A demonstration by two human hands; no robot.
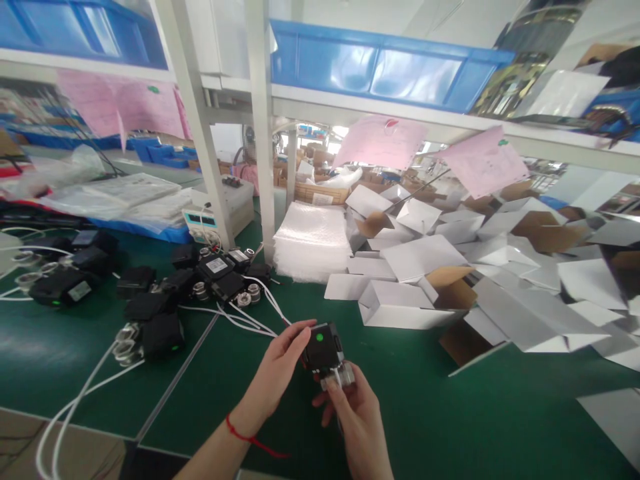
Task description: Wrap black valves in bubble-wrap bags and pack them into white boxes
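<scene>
A motorized valve [324,347] with a black box-shaped actuator, a green dot on its face and a silver metal valve body [345,377] is held between both hands over the green bench. My left hand [280,367], a red string round its wrist, grips the actuator's left side, with fingers along its edge. Below, my right hand [353,407] is closed around the metal body, thumb across it; part of the fingers is hidden. White cables [250,325] run from the left toward the valve.
Several similar black valves [163,337] with white cables lie to the left. A stack of clear plastic bags [313,243] stands behind my hands. Open white cardboard boxes [400,305] are heaped at the right. Shelf posts [260,133] rise at the back, below blue bins [370,63].
</scene>
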